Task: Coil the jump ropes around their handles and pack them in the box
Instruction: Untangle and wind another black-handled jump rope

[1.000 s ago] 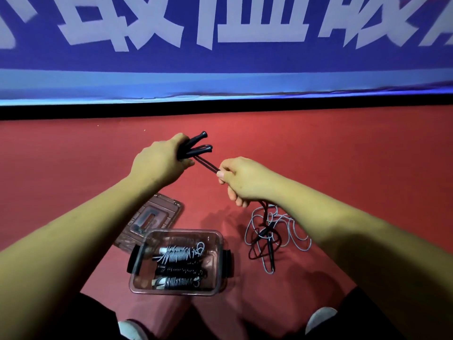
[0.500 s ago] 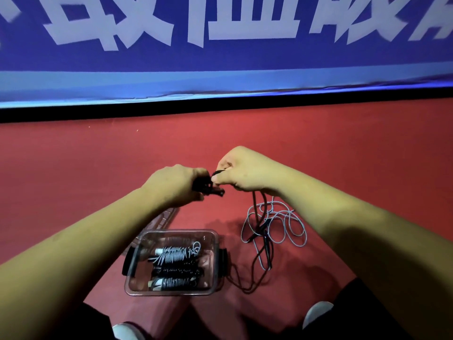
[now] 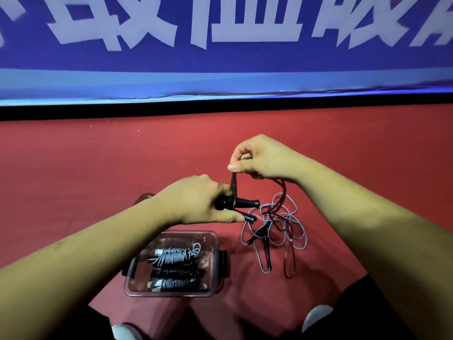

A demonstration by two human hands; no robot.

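Observation:
My left hand (image 3: 196,202) grips the two black handles (image 3: 246,203) of a jump rope, held side by side and pointing right. Just above them my right hand (image 3: 259,158) pinches the dark rope (image 3: 233,185), which runs down taut across the handles. The rest of that rope trails from under my right hand to the floor. A loose grey jump rope (image 3: 291,227) with black handles lies tangled on the red floor to the right of the box. The clear plastic box (image 3: 215,244) sits below my hands and holds three coiled ropes (image 3: 175,256).
The box lid (image 3: 144,196) lies on the floor behind the box, mostly hidden by my left forearm. A blue banner (image 3: 220,45) with white characters stands along the back. My knees and white shoes (image 3: 316,315) are at the bottom edge.
My right hand rose above the handles, pulling the dark rope up across them. My left hand turned the handles so that they point right. The view shifted slightly.

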